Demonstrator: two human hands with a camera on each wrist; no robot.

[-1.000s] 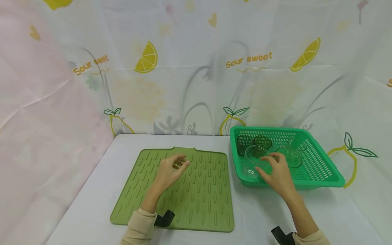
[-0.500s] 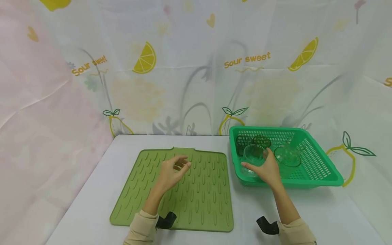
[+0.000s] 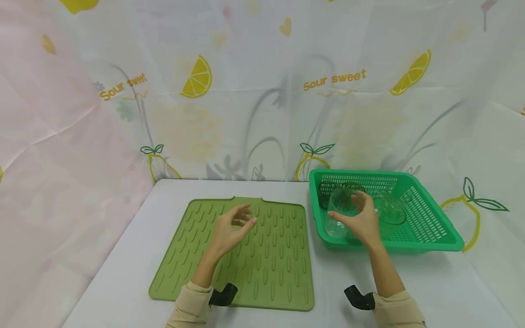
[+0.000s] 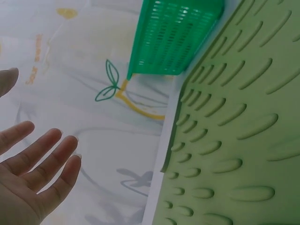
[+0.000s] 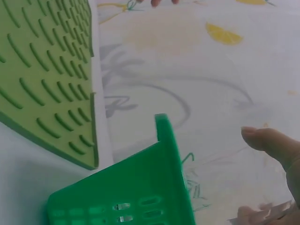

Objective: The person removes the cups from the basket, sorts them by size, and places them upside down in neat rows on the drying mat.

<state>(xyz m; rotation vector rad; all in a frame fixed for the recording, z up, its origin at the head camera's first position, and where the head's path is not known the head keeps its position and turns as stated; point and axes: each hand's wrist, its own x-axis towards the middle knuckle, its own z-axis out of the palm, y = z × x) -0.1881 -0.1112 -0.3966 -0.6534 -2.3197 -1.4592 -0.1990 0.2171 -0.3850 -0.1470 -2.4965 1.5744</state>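
In the head view, my right hand [image 3: 365, 223] grips a clear drinking glass [image 3: 337, 225] near its rim, thumb on the near left side and fingers on the far right. The glass stands upright at the left end of a green plastic basket [image 3: 434, 246]. The right wrist view shows the thumb [image 5: 272, 140] and curled fingers low at the right edge, with a sliver of glass between. Over the green ridged mat [image 3: 266, 255], my left hand [image 3: 229, 232] hovers with loosely bent fingers and holds nothing.
Behind the gripped glass, two dark-tinted glasses [image 3: 326, 187] sit in the basket's back left corner. More clear glassware [image 3: 391, 212] lies in the basket's middle. Mat and basket share a white table [image 3: 127, 246], backed by a lemon-print curtain [image 3: 246, 114].
My right hand has moved left and closed around the clear glass, whose rim is now slightly higher and partly covers a dark glass. The left hand has stayed nearly still.
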